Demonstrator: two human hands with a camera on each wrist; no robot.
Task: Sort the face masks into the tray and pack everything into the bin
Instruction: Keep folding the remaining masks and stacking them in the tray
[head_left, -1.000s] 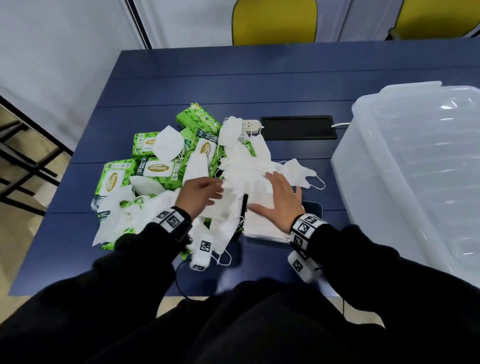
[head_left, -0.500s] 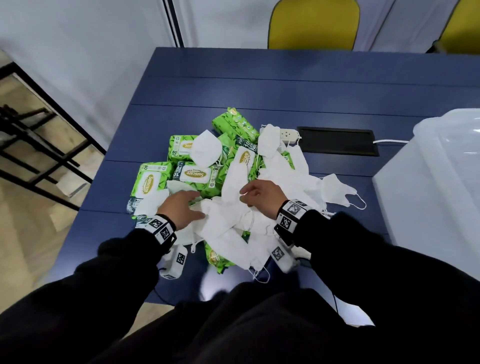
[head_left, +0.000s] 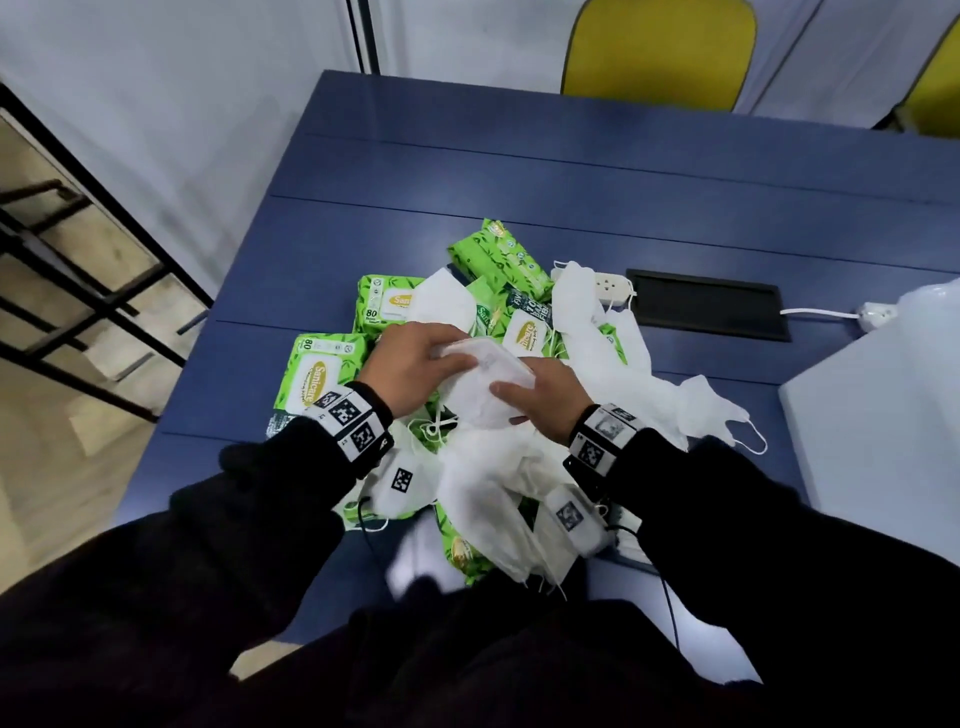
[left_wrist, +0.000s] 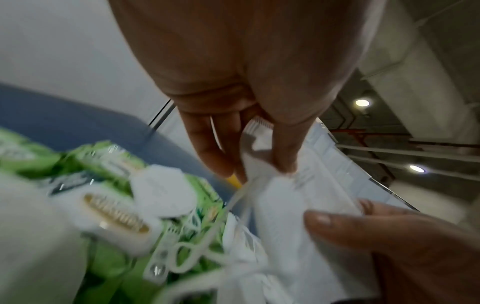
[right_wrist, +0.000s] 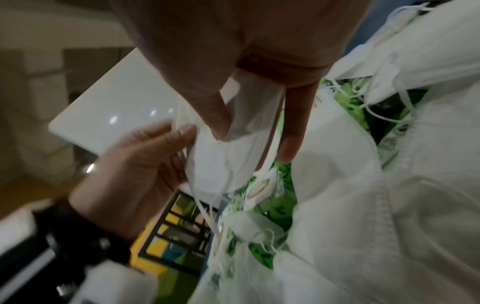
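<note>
A pile of white face masks (head_left: 587, 364) lies mixed with green wet-wipe packs (head_left: 317, 374) on the blue table (head_left: 519, 171). Both hands hold one folded white mask (head_left: 478, 384) just above the pile. My left hand (head_left: 436, 358) grips its left end, and the left wrist view shows the fingers (left_wrist: 283, 152) pinching the mask (left_wrist: 298, 205). My right hand (head_left: 519, 395) holds the right end, thumb on top. In the right wrist view the mask (right_wrist: 228, 156) sits between thumb and fingers (right_wrist: 291, 144). The translucent bin (head_left: 872, 415) stands at the right. The tray is hidden.
A white power strip (head_left: 608, 286) and a black cable hatch (head_left: 706, 304) lie behind the pile. Yellow chairs (head_left: 660, 52) stand at the far edge. The table's left edge drops to the floor, where a black metal rack (head_left: 78, 291) stands.
The right hand left the flat stack at the near right and joined the left hand over the pile. Together they have lifted one mask. The head view has swung left.
</note>
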